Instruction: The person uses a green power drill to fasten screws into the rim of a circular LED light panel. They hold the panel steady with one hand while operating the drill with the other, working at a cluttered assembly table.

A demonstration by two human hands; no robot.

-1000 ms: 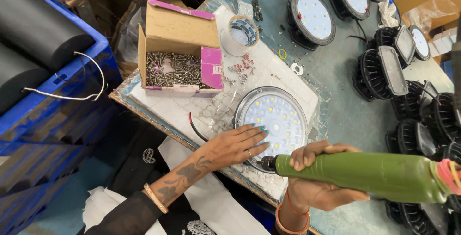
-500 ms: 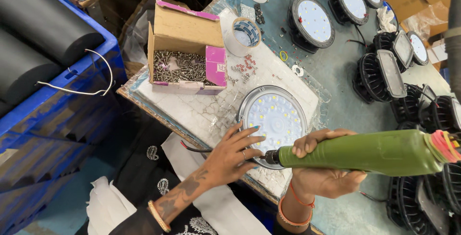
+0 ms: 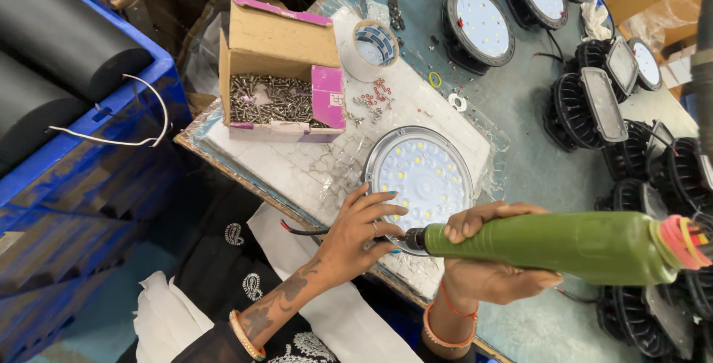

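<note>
the right hand (image 3: 486,259) has its grip clamped round a green powered screwdriver (image 3: 549,246), which lies level with its tip pointing left at the near rim of a round white lamp (image 3: 422,177). the left hand (image 3: 364,231) sits just left of that tip, fingers spread and pressed on the lamp's near edge; its grip looks closed on the driver's bit or a screw there, though the spot is too small to be sure. a red and black wire (image 3: 301,230) runs out from under the left hand along the desk edge.

the lamp rests on a pale, crackled plastic sheet (image 3: 297,166) laid over a teal desk (image 3: 520,110). beyond the left hand, up and to the left, stands an open cardboard box (image 3: 278,73) with a pink flap, full of small metal screws. beside it is a roll of tape (image 3: 371,47), with loose red bits and washers scattered near. farther off from the right hand lie more finished round lamps (image 3: 481,25), and black finned housings (image 3: 579,99) crowd the desk's right side. to the far left, off the desk, is a blue crate (image 3: 96,140) holding dark rolls, with a white wire (image 3: 134,122) hooked over its rim.
</note>
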